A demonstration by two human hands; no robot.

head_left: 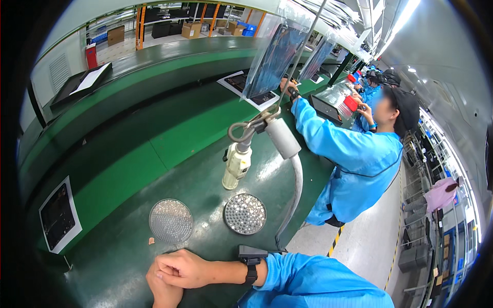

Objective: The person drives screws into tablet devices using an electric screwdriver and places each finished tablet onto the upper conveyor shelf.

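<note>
My two hands are together over the green bench at the lower left, holding no tool or part. My right hand (186,268) has its fingers curled over my left hand (163,291), whose fingers are mostly covered. A black band with a dark device (250,263) sits on my right wrist. Just beyond my hands lies a round clear dish (171,222) with a dotted surface. To its right is a round dish of small shiny pieces (245,213). Above that dish hangs a pale power screwdriver (237,165), held by nobody.
A curved hose (297,187) stands at the bench's right edge. A dark panel on white sheet (58,215) lies at the left. A small pinkish scrap (151,241) is near my hands. A co-worker in blue (349,138) works at the far right, beside hanging clear sleeves (280,59).
</note>
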